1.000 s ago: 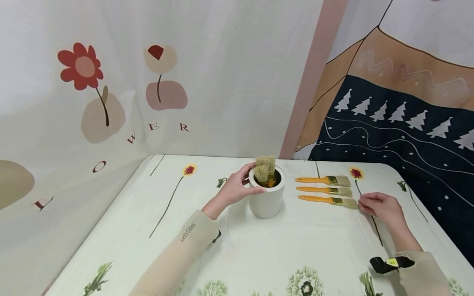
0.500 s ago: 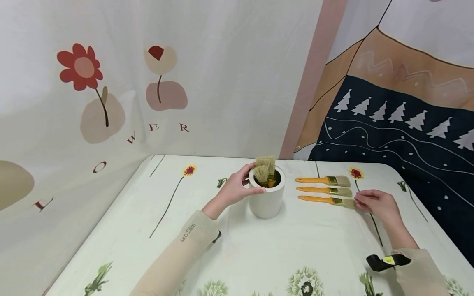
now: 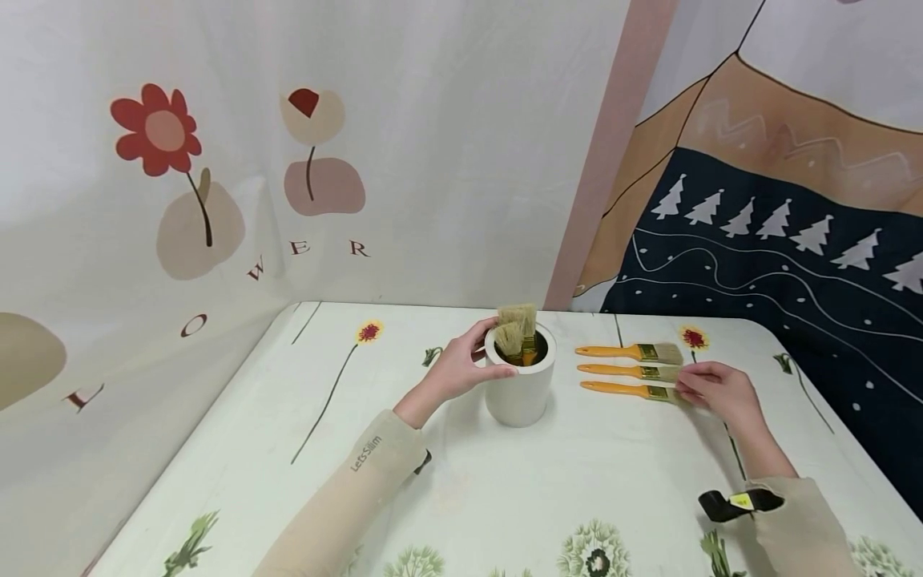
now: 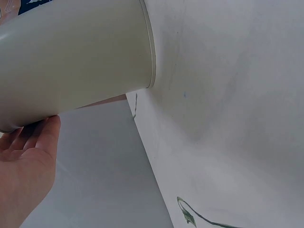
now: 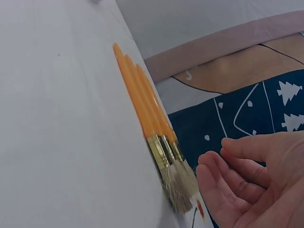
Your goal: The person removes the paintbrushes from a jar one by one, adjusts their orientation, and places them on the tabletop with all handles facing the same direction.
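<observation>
A white cylindrical pot (image 3: pixel 517 399) stands upright on the table, with two paintbrushes (image 3: pixel 521 327) inside, bristles up. My left hand (image 3: pixel 458 367) grips it at the rim, thumb across the front and fingers behind; the left wrist view shows those fingers (image 4: pixel 47 134) against the pot's side. To the right lie three paintbrushes with orange handles: a far one (image 3: pixel 626 352), a middle one (image 3: pixel 627 371) and a near one (image 3: pixel 626 390). Beside their bristle ends hovers my right hand (image 3: pixel 727 394), fingers loosely bent. Between its thumb and fingers there is a gap with nothing in it, seen in the right wrist view.
A white cloth with printed flowers covers the table (image 3: pixel 505 489). Behind it hangs a pale curtain (image 3: pixel 447 160) with printed flowers and letters. At the right is a dark blue cloth (image 3: pixel 764 256) with white trees. Each wrist wears a black strap.
My right hand has moved left, from beyond the near brush's bristle tips to beside the bristles of the middle and near brushes. The left hand and the pot have stayed put.
</observation>
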Available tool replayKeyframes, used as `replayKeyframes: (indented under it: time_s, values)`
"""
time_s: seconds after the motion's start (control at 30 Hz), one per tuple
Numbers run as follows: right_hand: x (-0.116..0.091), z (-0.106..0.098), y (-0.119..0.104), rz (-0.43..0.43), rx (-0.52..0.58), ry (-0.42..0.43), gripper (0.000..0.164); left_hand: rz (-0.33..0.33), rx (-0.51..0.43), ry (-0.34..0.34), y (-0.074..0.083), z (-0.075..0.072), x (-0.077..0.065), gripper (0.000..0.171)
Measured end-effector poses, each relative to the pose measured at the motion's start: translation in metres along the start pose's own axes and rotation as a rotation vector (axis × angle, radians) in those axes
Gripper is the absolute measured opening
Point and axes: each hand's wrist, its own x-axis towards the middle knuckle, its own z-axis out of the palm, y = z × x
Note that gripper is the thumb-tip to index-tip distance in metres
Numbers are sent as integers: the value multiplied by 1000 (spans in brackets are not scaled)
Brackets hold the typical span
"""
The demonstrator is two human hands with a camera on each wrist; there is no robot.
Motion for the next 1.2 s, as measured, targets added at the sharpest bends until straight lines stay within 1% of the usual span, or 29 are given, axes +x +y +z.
replayKeyframes:
  time_s: [0.1, 0.13, 0.17, 0.23, 0.37, 0.47, 0.7, 0.9, 0.93, 0.97, 1.0, 1.03, 1.17, 1.2]
  values:
    - [4, 3, 1, -18, 20, -22, 28, -2, 3, 0, -1, 0, 0, 84]
    - [8, 4, 3, -13, 44, -25, 26, -3, 3, 1, -1, 0, 0, 84]
    - [13, 4, 6, -18, 40, -37, 26, -3, 3, 1, -1, 0, 0, 84]
    - [25, 6, 15, -21, 53, -33, 25, 1, 5, 0, -1, 0, 0, 84]
    - [51, 11, 34, -38, 66, -12, 33, 4, 8, 1, -2, 0, 1, 84]
    - [63, 18, 40, -58, 63, -7, 39, 1, 9, 3, -1, 0, 0, 83]
    - [76, 40, 37, -109, -8, 10, 44, -2, 6, 11, 0, 1, -1, 84]
    - [85, 60, 29, -144, -14, 14, 44, -2, 13, 11, -1, 1, 0, 85]
    - [84, 63, 25, -144, -6, 9, 42, -3, 15, 12, -1, 2, 0, 85]
    - [79, 63, 16, -146, 13, -19, 40, -5, 16, 12, -1, 2, 0, 85]
    - [78, 66, 13, -155, 25, -25, 42, -5, 16, 14, -1, 2, 0, 84]
    - [70, 68, 3, -145, 24, -35, 46, -5, 15, 13, -1, 2, 0, 84]
    - [22, 75, -53, -140, 9, -91, 44, 3, 11, 13, -1, 1, 0, 83]
    - [15, 79, -60, -147, -4, -80, 45, 6, 11, 13, -1, 1, 0, 83]
